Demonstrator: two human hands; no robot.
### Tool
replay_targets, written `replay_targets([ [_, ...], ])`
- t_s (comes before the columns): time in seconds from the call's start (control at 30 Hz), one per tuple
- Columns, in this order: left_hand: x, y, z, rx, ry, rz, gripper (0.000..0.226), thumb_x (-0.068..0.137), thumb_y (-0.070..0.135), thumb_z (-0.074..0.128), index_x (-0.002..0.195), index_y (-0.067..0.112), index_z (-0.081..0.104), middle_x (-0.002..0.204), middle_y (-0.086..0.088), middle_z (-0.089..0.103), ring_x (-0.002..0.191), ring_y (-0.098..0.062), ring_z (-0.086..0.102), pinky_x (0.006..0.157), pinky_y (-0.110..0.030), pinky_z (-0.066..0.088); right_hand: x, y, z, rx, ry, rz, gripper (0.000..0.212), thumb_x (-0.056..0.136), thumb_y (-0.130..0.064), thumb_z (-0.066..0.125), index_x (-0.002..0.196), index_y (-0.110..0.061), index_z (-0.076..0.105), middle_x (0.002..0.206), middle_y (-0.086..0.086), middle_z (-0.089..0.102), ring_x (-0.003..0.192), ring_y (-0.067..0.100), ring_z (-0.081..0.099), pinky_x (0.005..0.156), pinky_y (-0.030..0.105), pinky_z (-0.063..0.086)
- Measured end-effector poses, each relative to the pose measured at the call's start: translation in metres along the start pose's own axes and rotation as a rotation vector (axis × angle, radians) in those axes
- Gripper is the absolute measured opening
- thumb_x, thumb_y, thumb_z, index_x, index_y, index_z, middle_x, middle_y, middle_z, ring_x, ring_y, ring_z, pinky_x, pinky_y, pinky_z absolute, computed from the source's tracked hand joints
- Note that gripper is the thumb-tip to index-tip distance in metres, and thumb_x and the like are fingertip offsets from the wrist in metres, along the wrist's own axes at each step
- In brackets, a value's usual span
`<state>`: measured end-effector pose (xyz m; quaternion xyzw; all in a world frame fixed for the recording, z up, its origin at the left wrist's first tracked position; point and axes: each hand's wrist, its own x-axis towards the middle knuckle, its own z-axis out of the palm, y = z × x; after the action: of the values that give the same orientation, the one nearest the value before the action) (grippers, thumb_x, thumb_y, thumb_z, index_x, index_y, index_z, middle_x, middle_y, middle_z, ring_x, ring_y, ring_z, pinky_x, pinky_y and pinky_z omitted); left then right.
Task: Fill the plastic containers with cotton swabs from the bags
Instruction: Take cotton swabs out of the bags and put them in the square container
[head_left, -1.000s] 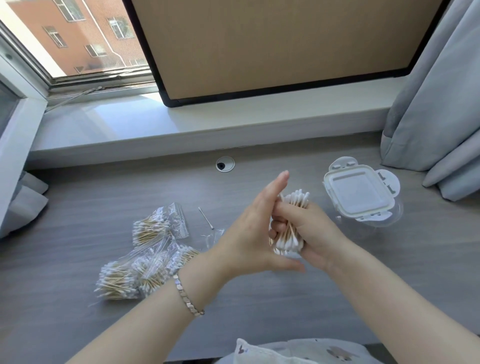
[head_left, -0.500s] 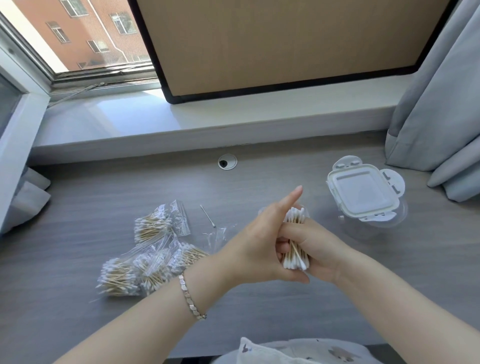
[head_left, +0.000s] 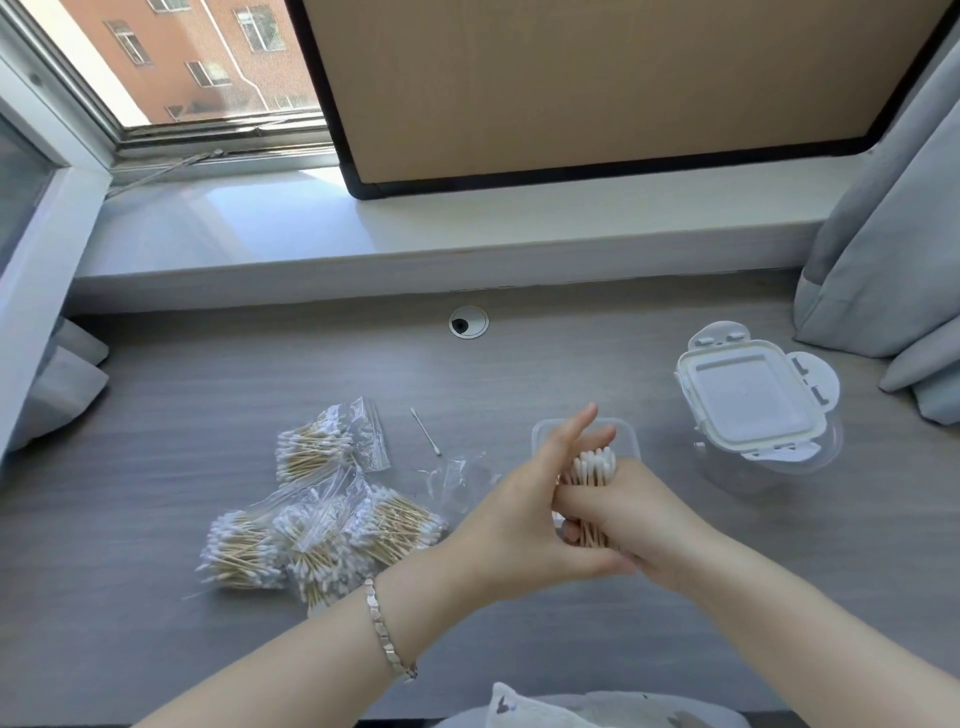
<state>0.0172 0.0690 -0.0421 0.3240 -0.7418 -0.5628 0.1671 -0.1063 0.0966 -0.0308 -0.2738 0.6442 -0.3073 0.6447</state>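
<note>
White-tipped cotton swabs (head_left: 595, 467) stand bunched, gripped by the right hand (head_left: 639, 525) above the open clear container (head_left: 540, 434); the left hand (head_left: 519, 525), fingers straight, presses their side, likely squaring them to drop in.

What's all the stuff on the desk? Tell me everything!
desk: one, grey, under everything.
swab bags: four, clear, left.
empty bag: one, clear, right of those.
loose swab: one, white-tipped, middle.
swab bundle: one, white-tipped, held.
open container: one, clear, behind the swab bundle.
lidded container: one, clear, white lid, right.
curtain: grey, far right.
bracelet: one, silver, left wrist.
left hand: against the swab bundle.
right hand: grips it.
</note>
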Motion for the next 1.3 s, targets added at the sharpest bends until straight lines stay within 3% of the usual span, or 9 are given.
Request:
replay_targets([
  [0.23, 0.009, -0.012, -0.009, 0.053, -0.100, 0.045, 0.108, 0.062, 0.015, 0.084, 0.136, 0.048, 0.013, 0.141, 0.025, 0.024, 0.128, 0.013, 0.029, 0.097, -0.003, 0.031, 0.003, -0.007, -0.002, 0.153, 0.001, 0.070, 0.015, 0.083, 0.002, 0.056, 0.073, -0.009, 0.059, 0.048, 0.001, 0.051, 0.042, 0.011, 0.051, 0.045, 0.024, 0.047],
  [0.4, 0.024, -0.032, -0.023, 0.302, 0.032, -0.073, 0.100, 0.067, 0.032, 0.080, 0.143, 0.029, 0.014, 0.147, 0.009, 0.027, 0.138, -0.007, 0.025, 0.109, -0.015, 0.018, 0.028, -0.017, -0.028, -0.041, 0.209, 0.040, 0.024, 0.080, -0.005, 0.065, 0.058, -0.008, 0.056, 0.043, 0.005, 0.054, 0.043, 0.016, 0.052, 0.058, 0.033, 0.048],
  [0.5, 0.031, -0.039, -0.021, 0.318, 0.145, -0.288, 0.068, 0.082, 0.027, 0.067, 0.139, 0.018, 0.031, 0.136, -0.001, 0.039, 0.119, -0.015, 0.049, 0.090, -0.016, 0.037, 0.045, -0.016, -0.037, -0.235, 0.250, 0.066, 0.027, 0.076, -0.007, 0.065, 0.050, -0.009, 0.058, 0.045, 0.007, 0.057, 0.053, 0.022, 0.054, 0.068, 0.037, 0.050],
  [0.6, 0.039, -0.039, -0.016, 0.225, 0.158, -0.528, 0.057, 0.084, 0.029, 0.062, 0.133, 0.015, 0.036, 0.110, -0.006, 0.057, 0.086, -0.022, 0.062, 0.064, -0.025, 0.044, 0.054, -0.010, -0.029, -0.629, 0.263, 0.099, 0.031, 0.074, -0.010, 0.060, 0.046, -0.015, 0.050, 0.043, -0.001, 0.056, 0.045, 0.014, 0.051, 0.049, 0.019, 0.041],
  [0.67, 0.045, -0.038, -0.013, 0.143, 0.149, -0.564, 0.051, 0.084, 0.019, 0.059, 0.129, 0.013, 0.036, 0.094, -0.007, 0.058, 0.067, -0.021, 0.060, 0.050, -0.025, 0.049, 0.058, -0.006, -0.019, -0.864, 0.293, 0.086, 0.022, 0.078, -0.006, 0.055, 0.058, -0.013, 0.049, 0.061, 0.002, 0.058, 0.062, 0.017, 0.058, 0.045, 0.019, 0.038],
  [0.73, 0.047, -0.037, -0.008, 0.050, 0.142, -0.568, 0.045, 0.082, 0.010, 0.055, 0.123, 0.013, 0.036, 0.090, -0.007, 0.053, 0.067, -0.020, 0.058, 0.046, -0.024, 0.053, 0.062, -0.004, -0.009, -1.018, 0.365, 0.095, 0.012, 0.084, -0.002, 0.049, 0.094, -0.006, 0.054, 0.096, 0.009, 0.062, 0.097, 0.028, 0.061, 0.069, 0.026, 0.048],
  [0.8, 0.047, -0.037, -0.003, 0.003, 0.133, -0.569, 0.033, 0.081, 0.007, 0.052, 0.108, 0.016, 0.034, 0.080, -0.004, 0.051, 0.072, -0.023, 0.059, 0.050, -0.031, 0.055, 0.067, 0.003, -0.003, -1.078, 0.418, 0.130, 0.032, 0.089, 0.002, 0.040, 0.121, 0.000, 0.042, 0.122, 0.015, 0.057, 0.115, 0.033, 0.055, 0.088, 0.034, 0.046],
  [1.0, 0.042, -0.035, 0.002, -0.030, 0.145, -0.549, 0.029, 0.083, 0.007, 0.052, 0.098, 0.017, 0.029, 0.070, -0.001, 0.047, 0.067, -0.021, 0.057, 0.054, -0.034, 0.055, 0.071, 0.015, 0.003, -1.159, 0.423, 0.131, 0.037, 0.091, 0.002, 0.034, 0.128, 0.007, 0.031, 0.126, 0.019, 0.056, 0.116, 0.034, 0.055, 0.089, 0.034, 0.045],
  [1.3, 0.040, -0.037, -0.001, -0.051, 0.138, -0.541, 0.025, 0.083, 0.008, 0.052, 0.099, 0.017, 0.035, 0.073, 0.000, 0.051, 0.060, -0.012, 0.056, 0.042, -0.023, 0.053, 0.045, 0.003, -0.002, -1.369, 0.375, -0.007, 0.029, 0.090, 0.000, 0.038, 0.117, -0.003, 0.050, 0.122, 0.014, 0.056, 0.114, 0.032, 0.054, 0.086, 0.034, 0.046],
])
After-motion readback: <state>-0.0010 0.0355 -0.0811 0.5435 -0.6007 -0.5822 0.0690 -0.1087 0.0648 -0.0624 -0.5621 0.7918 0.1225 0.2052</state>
